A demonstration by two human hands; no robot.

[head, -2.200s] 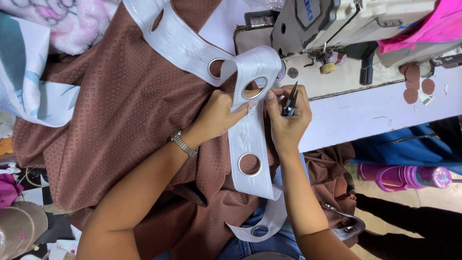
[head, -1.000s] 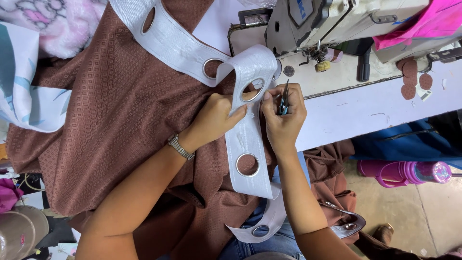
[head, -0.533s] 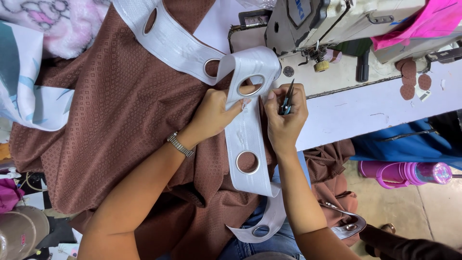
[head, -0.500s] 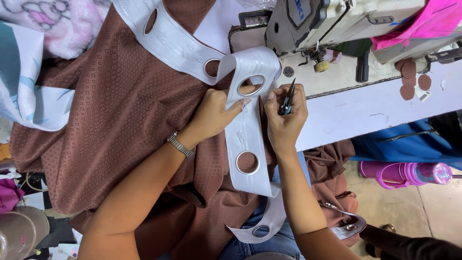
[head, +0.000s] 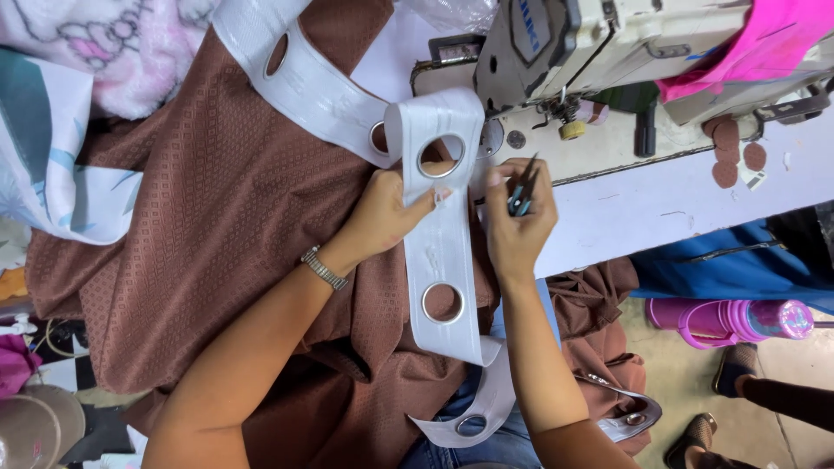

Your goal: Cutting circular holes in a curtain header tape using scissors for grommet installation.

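Note:
A wide white eyelet tape (head: 443,252) with round holes runs across a brown patterned fabric (head: 208,217) spread over the sewing table. My left hand (head: 382,213), with a metal wristband, presses the tape and fabric just below one hole. Beside the tape's right edge, my right hand (head: 517,221) is closed on a small dark thread snipper (head: 522,193). Both hands sit just in front of the sewing machine (head: 608,43).
The white table top (head: 678,195) extends right, with brown fabric circles (head: 734,156) on it. Pink cloth (head: 756,39) lies on the machine. A pink bottle (head: 738,320) and blue cloth sit low right. Light printed fabrics lie at upper left.
The hands have stayed at the folded tape; the left hand shifted slightly up along the tape and the right hand keeps the snipper close to the tape's edge.

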